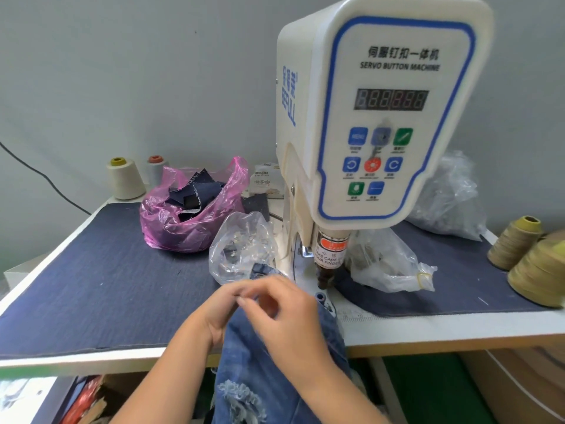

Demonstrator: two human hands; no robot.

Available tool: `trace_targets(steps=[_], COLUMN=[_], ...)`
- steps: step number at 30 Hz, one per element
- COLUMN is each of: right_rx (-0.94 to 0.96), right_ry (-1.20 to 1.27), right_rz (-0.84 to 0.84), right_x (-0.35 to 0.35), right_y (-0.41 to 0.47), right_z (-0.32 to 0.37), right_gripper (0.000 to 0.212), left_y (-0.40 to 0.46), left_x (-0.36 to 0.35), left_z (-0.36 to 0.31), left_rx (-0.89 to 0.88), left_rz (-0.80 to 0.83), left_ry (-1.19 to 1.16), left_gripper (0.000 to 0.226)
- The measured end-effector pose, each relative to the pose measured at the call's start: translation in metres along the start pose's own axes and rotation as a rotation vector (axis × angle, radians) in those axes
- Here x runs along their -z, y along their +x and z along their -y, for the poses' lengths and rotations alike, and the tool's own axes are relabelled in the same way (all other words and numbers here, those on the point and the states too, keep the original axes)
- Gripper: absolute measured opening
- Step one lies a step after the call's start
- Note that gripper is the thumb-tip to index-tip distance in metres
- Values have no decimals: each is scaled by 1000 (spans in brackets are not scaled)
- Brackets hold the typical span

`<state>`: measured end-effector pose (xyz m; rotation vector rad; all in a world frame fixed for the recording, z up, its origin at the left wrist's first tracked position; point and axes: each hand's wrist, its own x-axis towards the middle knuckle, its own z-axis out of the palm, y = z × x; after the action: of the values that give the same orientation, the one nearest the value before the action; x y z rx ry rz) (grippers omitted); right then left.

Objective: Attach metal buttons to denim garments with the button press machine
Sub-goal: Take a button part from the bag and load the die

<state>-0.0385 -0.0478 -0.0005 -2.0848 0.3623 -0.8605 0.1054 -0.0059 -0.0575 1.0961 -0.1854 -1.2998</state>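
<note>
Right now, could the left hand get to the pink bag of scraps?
Probably yes. The left hand is busy on the denim garment, but only bare blue cloth lies between it and the pink bag; the clear bag sits off to the side.

The white button press machine carries the readable text. On its front panel, at twelve o'clock above the display, stand the Chinese characters 伺服钉扣一体机 and below them "SERVO BUTTON MACHINE". The display's digits are unlit. On the machine's side, at nine o'clock from the display, blue letters run vertically, probably "BEFULL". At six o'clock, a warning label on the press shaft reads partly "TAKE CARE ... YOUR FINGER".
</note>
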Motion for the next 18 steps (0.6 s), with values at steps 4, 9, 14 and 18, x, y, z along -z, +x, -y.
trace_targets(steps=[4, 9, 14, 18], right_rx=[-280, -506, -469, -442], right_ry=[285, 409, 388, 335], right_rz=[-160, -268, -105, -79], right_x=[52, 81, 74, 71], right_y=[-35, -15, -2, 2], right_z=[-23, -59, -66, -71], right_gripper=[5, 18, 17, 21], left_y=[-1, 1, 1, 1], left_x=[-1, 0, 1, 1], left_z=[-4, -1, -2, -2], left_rx=[58, 24, 18, 31], left_rz=[49, 25, 39, 47], left_ry=[70, 65, 65, 75], left_gripper=[33, 37, 39, 37])
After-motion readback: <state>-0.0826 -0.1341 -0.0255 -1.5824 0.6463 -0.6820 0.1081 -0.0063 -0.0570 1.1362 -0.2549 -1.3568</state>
